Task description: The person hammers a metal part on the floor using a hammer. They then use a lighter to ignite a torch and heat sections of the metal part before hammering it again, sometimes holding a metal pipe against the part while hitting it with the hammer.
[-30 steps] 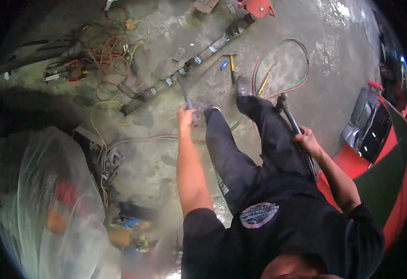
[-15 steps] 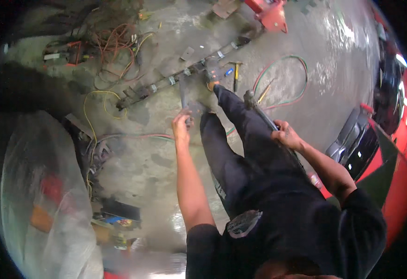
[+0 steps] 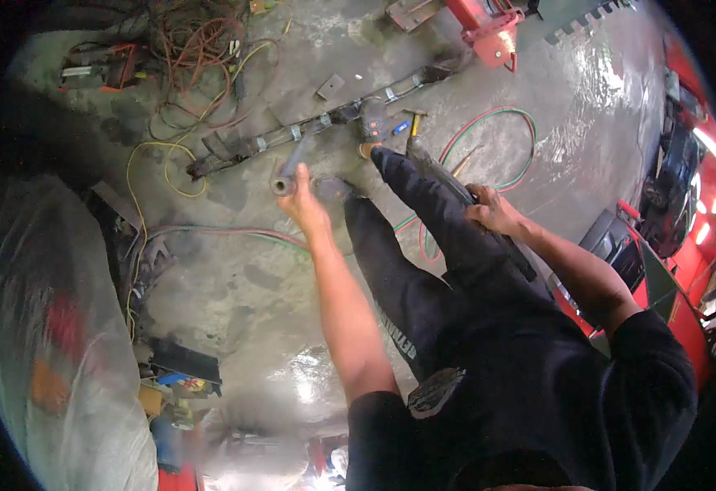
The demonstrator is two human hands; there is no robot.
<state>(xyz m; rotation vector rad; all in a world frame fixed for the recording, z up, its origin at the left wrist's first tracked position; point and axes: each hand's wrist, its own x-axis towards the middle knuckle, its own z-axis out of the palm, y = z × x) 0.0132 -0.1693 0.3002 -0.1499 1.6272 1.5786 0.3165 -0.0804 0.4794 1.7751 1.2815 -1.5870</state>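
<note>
- Head view, left hand: the grey tubular tool (image 3: 294, 157) is gripped by the left hand (image 3: 304, 209), the fingers being closed around it near its round, hollow end. The tool is held tilted above the concrete floor (image 3: 235, 315), its shaft directed toward the long metal beam (image 3: 317, 124). Contact between shaft and beam cannot be determined.
- Head view, right hand: the long dark bar (image 3: 448, 180) is clamped in the right hand (image 3: 493, 210), the fingers being wrapped over its shaft. The bar is held slantwise alongside the right trouser leg (image 3: 411, 196); its far end is located near the hammer (image 3: 416, 123).
- Head view, surroundings: the beam is laid diagonally across the floor, and part of it is covered in view by the right shoe (image 3: 372, 123). A small blue object (image 3: 400, 128) is positioned just beside the hammer. A red-and-green hose (image 3: 531, 147) is looped to the right. A tangled orange cable (image 3: 194, 49) is placed beyond the beam's left end.
</note>
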